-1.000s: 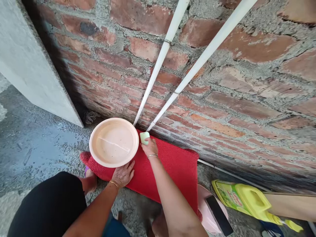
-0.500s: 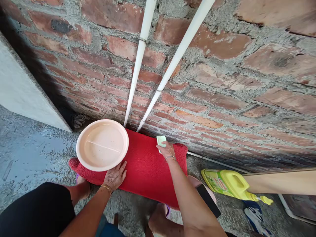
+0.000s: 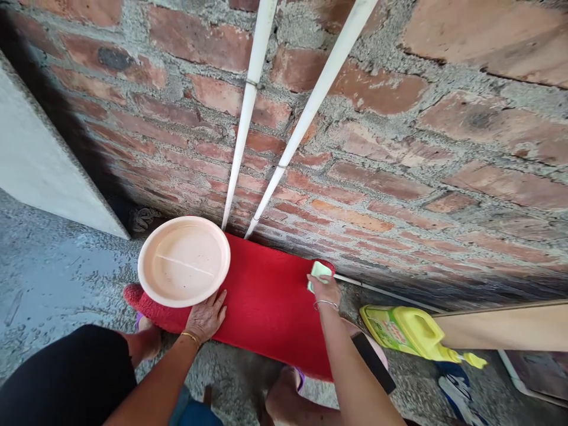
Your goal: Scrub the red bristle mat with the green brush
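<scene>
A red, fluffy cloth or mat (image 3: 266, 296) is stretched out in front of me, with a pale pink basin (image 3: 184, 296) on its left part. Just below the basin's rim, my left hand (image 3: 206, 319) lies flat on the red cloth, fingers spread. My right hand (image 3: 327, 290) is closed around a pale green scrubbing brush (image 3: 320, 271) at the cloth's far right corner. The underside of the brush is hidden against the cloth.
A brick wall (image 3: 364, 195) with two white pipes (image 3: 248, 112) rises behind the cloth. To the right are a yellow detergent jug (image 3: 403, 331), a wooden board (image 3: 510, 328), a dark flat object (image 3: 373, 362) and a slipper (image 3: 459, 390). A pale slab (image 3: 48, 154) leans at the left.
My right hand has slid the brush rightward and slightly nearer to me, to the cloth's right corner. My left hand and the basin have stayed in place.
</scene>
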The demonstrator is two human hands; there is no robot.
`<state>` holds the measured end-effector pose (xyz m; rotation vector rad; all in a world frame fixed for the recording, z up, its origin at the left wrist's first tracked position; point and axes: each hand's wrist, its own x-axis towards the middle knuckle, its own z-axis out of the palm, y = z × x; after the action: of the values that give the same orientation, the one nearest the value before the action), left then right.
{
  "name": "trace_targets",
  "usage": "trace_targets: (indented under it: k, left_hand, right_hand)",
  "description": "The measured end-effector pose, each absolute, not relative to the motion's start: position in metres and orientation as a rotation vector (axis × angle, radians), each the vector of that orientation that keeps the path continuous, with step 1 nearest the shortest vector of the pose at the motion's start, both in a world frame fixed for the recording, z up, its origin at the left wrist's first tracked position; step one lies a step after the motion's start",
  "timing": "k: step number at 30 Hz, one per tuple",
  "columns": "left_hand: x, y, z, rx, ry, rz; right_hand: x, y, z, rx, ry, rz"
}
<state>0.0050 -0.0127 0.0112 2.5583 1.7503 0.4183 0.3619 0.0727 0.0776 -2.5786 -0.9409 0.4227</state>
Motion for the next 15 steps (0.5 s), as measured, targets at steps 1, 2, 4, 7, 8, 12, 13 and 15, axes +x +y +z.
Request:
trace_targets:
  k: [1,2,4,7,8,12,13,15]
  left_hand:
    - [0.005,-0.013,0.011,2.56,1.751,0.415]
    - [0.005,-0.013,0.011,2.56,1.756,0.411]
    - [0.005,-0.012,0.01,2.555,1.767,0.406]
    - [0.005,-0.012,0.009,2.544,1.762,0.417]
    - [0.004,-0.012,0.009,2.543,1.757,0.425]
    - [0.004,-0.012,0.008,2.544,1.761,0.444]
    - [0.004,-0.012,0.009,2.547,1.767,0.443]
    - [0.004,-0.012,0.01,2.555,1.777,0.433]
  right_hand:
    - [0.342,0.079,0.076,-2.56,-0.994,0.456]
    - [0.318,0.085,0.074,-2.528,-1.064,0.496]
    - [0.264,0.093,0.073,-2.435,-1.256,0.584]
    - [0.186,0.098,0.077,-2.301,-1.541,0.712]
    - [0.166,0.098,0.079,-2.28,-1.606,0.737]
    - [0.121,0.096,0.085,-2.272,-1.748,0.824]
    - [0.119,0.095,0.085,-2.266,-1.775,0.833]
    - [0.125,0.094,0.085,-2.25,-1.826,0.818]
